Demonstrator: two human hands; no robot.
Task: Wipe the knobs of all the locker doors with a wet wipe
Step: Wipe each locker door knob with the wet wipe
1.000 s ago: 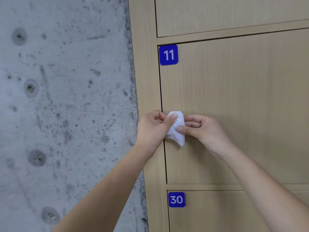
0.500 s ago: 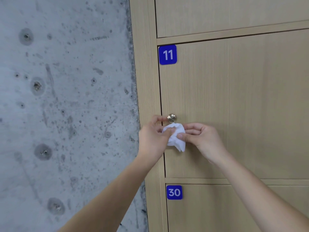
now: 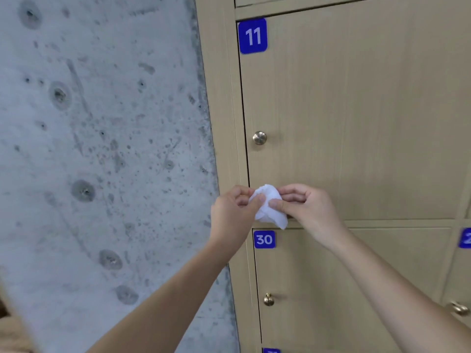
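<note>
1. The left hand [image 3: 233, 212] and right hand [image 3: 307, 207] both pinch a crumpled white wet wipe [image 3: 269, 207] between thumb and fingers.
2. Door 11's brass knob [image 3: 259, 138] sits above the hands (bare, untouched).
3. Door 30's knob [image 3: 268, 299] lies below them.

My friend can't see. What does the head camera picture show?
Two hands, left hand and right hand, pinch a crumpled white wipe before tan locker doors. Door 11's round knob is above it, door 30's knob below, and a grey concrete wall lies left.
</note>
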